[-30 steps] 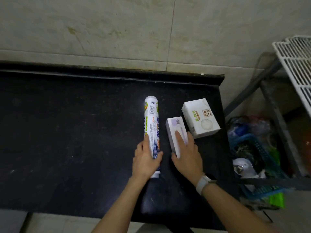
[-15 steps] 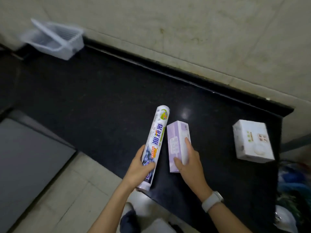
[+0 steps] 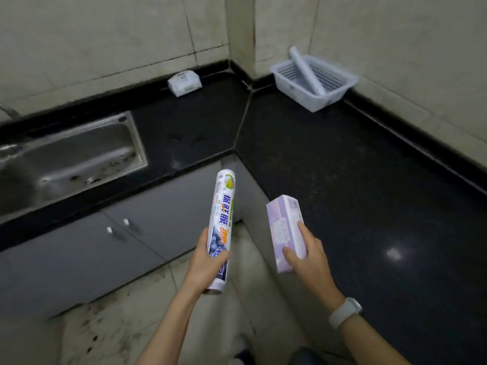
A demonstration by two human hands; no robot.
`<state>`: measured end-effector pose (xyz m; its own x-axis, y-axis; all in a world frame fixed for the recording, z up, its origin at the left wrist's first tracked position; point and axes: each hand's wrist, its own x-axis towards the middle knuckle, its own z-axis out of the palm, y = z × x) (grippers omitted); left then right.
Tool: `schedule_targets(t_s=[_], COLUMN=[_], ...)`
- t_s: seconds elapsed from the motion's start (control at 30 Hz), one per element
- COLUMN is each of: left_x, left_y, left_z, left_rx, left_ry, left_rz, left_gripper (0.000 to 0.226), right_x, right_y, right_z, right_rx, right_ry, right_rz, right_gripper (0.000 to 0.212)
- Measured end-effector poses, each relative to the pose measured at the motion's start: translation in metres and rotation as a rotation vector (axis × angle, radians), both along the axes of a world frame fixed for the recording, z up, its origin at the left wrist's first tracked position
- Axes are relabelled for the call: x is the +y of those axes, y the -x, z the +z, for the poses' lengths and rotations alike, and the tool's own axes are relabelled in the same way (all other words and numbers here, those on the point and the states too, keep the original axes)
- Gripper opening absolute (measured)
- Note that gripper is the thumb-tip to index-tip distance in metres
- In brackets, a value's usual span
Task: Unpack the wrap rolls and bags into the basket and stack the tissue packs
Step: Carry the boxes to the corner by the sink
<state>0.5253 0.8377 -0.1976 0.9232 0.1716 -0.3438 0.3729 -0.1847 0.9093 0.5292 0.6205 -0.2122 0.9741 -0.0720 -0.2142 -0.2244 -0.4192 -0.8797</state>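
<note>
head; left hand [image 3: 208, 262] grips wrap roll [image 3: 223, 222]; right hand [image 3: 309, 255] grips purple box [image 3: 286, 230]

The shiny steel sink [image 3: 66, 156] runs off the left edge and looks smeared. The small white pack [image 3: 184, 83] by the wall is too blurry to read (its label is just grey marks). Both forearms are cut off at the bottom.

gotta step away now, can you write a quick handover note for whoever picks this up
Left hand: holds the wrap roll, lifted clear of the counter.
Right hand: holds the purple box, also lifted.
Basket sits in the far counter corner with one roll leaning in it.
One tissue pack lies by the back wall.
Left to do: put both held items in the basket, then stack the tissue packs.
</note>
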Motion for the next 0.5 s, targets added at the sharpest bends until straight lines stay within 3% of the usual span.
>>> schedule_targets(t_s=[0.23,0.5], left_x=[0.070,0.088], left_y=[-0.099,-0.283], left_z=[-0.013,-0.031], left_rx=[0.043,-0.022], left_ry=[-0.020,-0.068], left_rz=[0.069,0.016], left_gripper=[0.053,0.064], right_x=[0.077,0.104], right_y=[-0.115,-0.299], right_z=[0.003,-0.007], right_rx=[0.021,0.002], right_ry=[0.001,-0.049], right_rz=[0.075,0.058], right_gripper=[0.068,0.066])
